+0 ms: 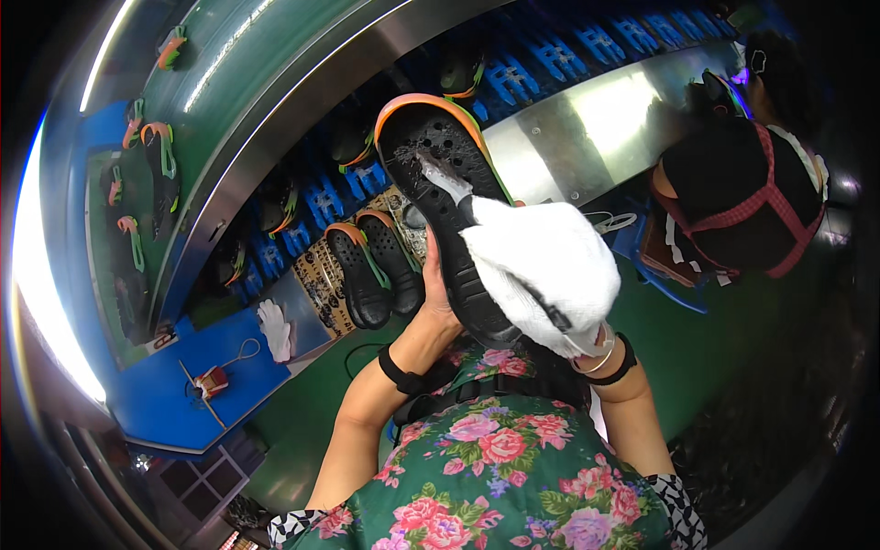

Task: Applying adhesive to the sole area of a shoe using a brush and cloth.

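Curving along the far L is a green belt (247,55), w/ a blue tabletop (165,403) nearer on the L. Orange-rimmed black clog (440,220) sits b/w both hands, toe far, heel near. R hand (545,266), white-gloved, is closed round the brush; bare L hand (436,295) grips the clog's L edge, fingertips hidden. Brush (445,176) bristles touch the wet-streaked toe half: prob. coating the footbed; next move calls for steady L grip, even strokes.
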A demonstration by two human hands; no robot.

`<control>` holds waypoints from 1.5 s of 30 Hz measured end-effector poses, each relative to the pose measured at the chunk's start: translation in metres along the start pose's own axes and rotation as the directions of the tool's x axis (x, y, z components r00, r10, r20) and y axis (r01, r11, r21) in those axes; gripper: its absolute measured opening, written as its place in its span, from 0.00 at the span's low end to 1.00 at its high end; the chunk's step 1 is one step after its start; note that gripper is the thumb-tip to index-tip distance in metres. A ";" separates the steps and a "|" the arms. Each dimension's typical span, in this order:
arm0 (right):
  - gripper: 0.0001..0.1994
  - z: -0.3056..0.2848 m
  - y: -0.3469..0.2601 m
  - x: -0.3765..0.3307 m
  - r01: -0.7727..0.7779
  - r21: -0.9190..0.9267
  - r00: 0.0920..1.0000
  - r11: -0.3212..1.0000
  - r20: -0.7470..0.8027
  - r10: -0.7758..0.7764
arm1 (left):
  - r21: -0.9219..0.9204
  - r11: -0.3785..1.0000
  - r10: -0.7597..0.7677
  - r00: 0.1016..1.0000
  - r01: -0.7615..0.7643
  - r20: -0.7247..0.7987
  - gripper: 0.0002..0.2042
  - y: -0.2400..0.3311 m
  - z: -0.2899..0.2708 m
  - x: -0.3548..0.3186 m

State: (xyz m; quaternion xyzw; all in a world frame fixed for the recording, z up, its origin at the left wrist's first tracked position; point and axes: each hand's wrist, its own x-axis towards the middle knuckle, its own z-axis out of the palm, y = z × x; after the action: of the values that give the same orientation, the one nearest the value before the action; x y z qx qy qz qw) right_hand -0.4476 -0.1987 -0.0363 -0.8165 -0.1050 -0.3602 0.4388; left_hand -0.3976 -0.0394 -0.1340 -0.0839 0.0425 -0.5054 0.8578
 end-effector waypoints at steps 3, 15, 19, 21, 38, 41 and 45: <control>0.17 0.006 -0.004 -0.003 0.046 0.015 0.997 0.999 0.059 -0.047 | 0.131 0.991 0.023 0.971 0.008 -0.238 0.54 0.005 -0.008 -0.001; 0.15 0.008 0.006 -0.015 -0.028 0.164 0.999 0.986 0.040 0.022 | 0.371 0.912 0.213 0.975 -0.175 -0.065 0.51 0.011 0.008 0.025; 0.17 0.001 0.013 -0.019 -0.002 0.086 0.999 0.996 0.051 -0.002 | 0.412 0.888 0.276 0.954 -0.206 -0.117 0.47 0.010 0.014 0.037; 0.19 0.011 0.007 -0.024 0.023 0.088 0.996 0.996 0.080 -0.030 | 0.323 0.942 0.116 0.991 -0.090 -0.062 0.49 0.015 0.015 0.037; 0.15 0.000 0.018 -0.038 0.079 0.100 0.988 0.992 0.125 -0.091 | 0.343 0.912 0.251 0.967 -0.224 -0.036 0.46 0.030 0.017 0.045; 0.12 0.000 0.006 -0.039 0.002 0.255 0.986 0.967 0.159 -0.044 | 0.180 0.931 0.307 0.948 -0.317 0.081 0.43 0.022 0.023 0.050; 0.10 -0.018 0.012 -0.030 -0.127 0.294 0.984 0.947 0.154 0.085 | 0.145 0.930 0.324 0.939 -0.339 0.113 0.41 0.020 0.026 0.048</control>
State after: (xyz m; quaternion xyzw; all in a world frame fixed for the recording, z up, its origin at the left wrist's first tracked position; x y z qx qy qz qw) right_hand -0.4725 -0.2163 -0.0583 -0.7672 -0.1452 -0.2579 0.5691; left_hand -0.3526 -0.0695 -0.1121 -0.0273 -0.0227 -0.3509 0.9357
